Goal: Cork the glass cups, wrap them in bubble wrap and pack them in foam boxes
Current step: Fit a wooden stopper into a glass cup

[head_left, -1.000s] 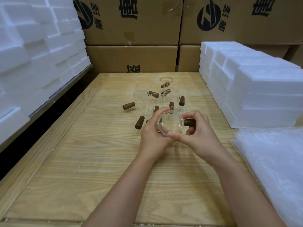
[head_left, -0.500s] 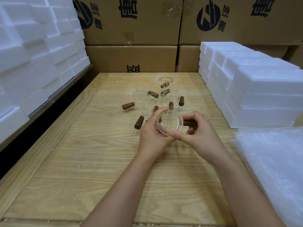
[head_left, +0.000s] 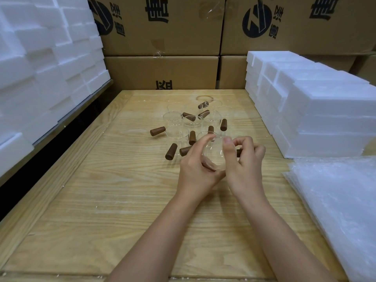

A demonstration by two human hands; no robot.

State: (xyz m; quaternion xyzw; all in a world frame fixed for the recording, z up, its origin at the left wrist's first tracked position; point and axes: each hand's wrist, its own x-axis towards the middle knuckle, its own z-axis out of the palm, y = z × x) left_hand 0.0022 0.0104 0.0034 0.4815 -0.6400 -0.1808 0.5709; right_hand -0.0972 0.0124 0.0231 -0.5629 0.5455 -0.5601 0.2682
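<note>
Head view: glass cup (head_left: pixel 213 156) has been tilted over in the left hand (head_left: pixel 195 170) grip, cork (head_left: pixel 238 153) still held in the right hand (head_left: pixel 245 165), so corking's probably next.

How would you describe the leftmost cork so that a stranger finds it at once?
On the light wooden table, find the group of clear glass cups in the middle. A brown tapered cork lies on its side at the group's left edge; no other cork lies further left.

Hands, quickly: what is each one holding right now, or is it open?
Left hand: closed, fingers curled round a glass cup.
Right hand: closed, fingers curled round a brown cork, thumb on the cup's rim.
</note>
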